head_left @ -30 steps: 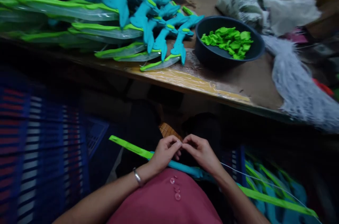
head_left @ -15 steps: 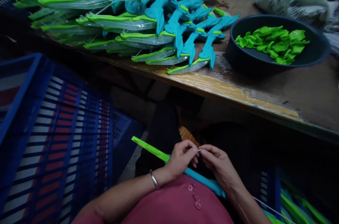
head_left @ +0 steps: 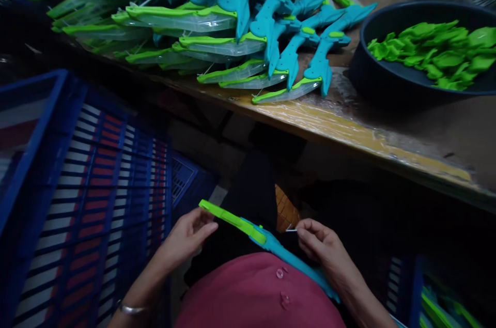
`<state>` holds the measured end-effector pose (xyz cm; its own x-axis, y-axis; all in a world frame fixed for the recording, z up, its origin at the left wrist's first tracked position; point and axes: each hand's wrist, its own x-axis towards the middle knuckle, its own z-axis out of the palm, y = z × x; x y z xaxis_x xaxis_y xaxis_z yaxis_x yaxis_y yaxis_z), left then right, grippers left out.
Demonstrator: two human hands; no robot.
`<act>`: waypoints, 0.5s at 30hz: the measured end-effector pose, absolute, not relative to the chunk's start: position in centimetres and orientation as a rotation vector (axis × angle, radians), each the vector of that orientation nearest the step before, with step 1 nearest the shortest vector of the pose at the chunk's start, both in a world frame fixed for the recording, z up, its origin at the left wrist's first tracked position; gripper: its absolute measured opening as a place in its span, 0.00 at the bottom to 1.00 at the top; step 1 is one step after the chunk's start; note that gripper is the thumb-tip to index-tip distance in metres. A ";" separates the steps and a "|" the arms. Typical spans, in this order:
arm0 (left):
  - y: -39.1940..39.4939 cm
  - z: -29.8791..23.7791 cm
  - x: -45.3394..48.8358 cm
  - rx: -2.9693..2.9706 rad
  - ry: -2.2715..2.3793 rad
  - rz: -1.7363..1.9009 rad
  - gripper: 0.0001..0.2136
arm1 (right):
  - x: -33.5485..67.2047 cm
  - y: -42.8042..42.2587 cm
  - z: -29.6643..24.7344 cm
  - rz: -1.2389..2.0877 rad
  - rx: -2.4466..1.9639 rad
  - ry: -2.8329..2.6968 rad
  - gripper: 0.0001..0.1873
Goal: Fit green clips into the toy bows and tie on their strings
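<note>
right hand (head_left: 321, 245) pinches one string (head_left: 291, 230) near one green-and-blue piece (head_left: 273, 246).

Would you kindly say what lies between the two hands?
In the head view, a green-blue plastic piece slants between the left hand and right hand, which holds a white string.

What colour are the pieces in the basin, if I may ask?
The pieces are bright green in the head view.

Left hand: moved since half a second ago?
Yes. The left hand has moved leftward, away from the right hand and closer to the blue crate beside the person.
</note>
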<state>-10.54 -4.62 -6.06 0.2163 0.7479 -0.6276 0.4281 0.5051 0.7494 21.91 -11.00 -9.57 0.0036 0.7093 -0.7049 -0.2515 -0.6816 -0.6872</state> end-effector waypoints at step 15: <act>-6.6 -4.2 -1.0 0.940 0.876 1.058 0.06 | 15.9 -6.3 -0.5 1.544 -1.225 -1.238 0.11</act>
